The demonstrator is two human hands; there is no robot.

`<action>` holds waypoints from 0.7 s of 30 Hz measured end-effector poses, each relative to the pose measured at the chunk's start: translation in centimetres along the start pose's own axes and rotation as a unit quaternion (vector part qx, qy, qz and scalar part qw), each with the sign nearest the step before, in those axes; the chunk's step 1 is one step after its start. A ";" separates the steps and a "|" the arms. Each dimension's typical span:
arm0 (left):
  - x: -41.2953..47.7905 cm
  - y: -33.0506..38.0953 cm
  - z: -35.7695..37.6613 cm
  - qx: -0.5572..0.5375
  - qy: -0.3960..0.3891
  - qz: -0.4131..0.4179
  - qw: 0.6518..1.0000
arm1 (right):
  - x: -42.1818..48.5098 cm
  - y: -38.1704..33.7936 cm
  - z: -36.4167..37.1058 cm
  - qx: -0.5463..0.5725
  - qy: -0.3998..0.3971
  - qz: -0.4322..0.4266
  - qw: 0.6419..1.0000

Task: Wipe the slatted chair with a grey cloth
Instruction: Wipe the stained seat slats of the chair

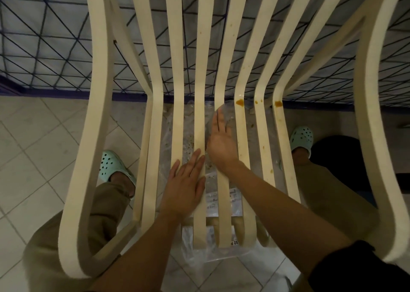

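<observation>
Laid left hand (186,187) flat on the seat of the slatted chair (200,69), fingers straight; spread right hand (221,145) flat just ahead, toward the chair's back. Could not make out any grey cloth. Likely risked smearing brown stains (239,102) at the chair's bend with bare palms, or catching fingers between slats.

A single wide-angle camera, worn on the person's head, looks steeply down and slightly forward over the cream chair of curved slats (200,92). The seat slats fill the middle of the view at close range, and the person's forearms (288,207) enter from the bottom edge. The pale tiled floor (33,136) lies at the left, with the white wall crossed by dark blue lines (44,36) along the top. Straight edges bow toward the frame's sides.
</observation>
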State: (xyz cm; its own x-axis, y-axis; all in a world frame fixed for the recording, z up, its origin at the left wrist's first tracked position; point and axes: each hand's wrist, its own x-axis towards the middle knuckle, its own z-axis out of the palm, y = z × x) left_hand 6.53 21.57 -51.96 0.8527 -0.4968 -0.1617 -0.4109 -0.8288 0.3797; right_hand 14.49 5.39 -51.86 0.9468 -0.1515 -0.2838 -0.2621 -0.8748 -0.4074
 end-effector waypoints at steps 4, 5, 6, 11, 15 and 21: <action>0.1 0.0 0.1 0.009 0.002 -0.002 1.000 | -3.3 0.0 0.5 -0.008 -0.010 0.005 1.000; 0.2 0.0 0.1 0.014 0.001 -0.004 1.000 | -4.2 -0.1 0.7 -0.002 -0.013 0.006 1.000; 0.2 0.0 0.2 0.017 0.000 -0.006 1.000 | -5.1 -0.1 0.7 0.007 -0.014 0.006 1.000; 0.2 0.1 0.0 0.034 0.001 -0.005 0.999 | -9.6 0.0 1.3 0.006 -0.021 0.008 1.000; 0.1 0.2 -0.1 0.041 0.003 -0.010 0.999 | -13.3 -0.1 2.7 -0.019 0.010 0.013 1.000; 0.1 0.3 -0.3 0.043 0.011 -0.007 0.999 | -19.0 0.1 4.1 0.001 -0.003 0.004 1.000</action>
State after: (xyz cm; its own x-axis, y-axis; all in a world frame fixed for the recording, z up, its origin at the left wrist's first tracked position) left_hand 6.62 21.31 -51.59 0.8651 -0.4798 -0.1463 -0.4242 -0.8554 0.2971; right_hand -4.32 10.08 -50.05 0.9434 -0.1563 -0.2924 -0.2708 -0.8721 -0.4075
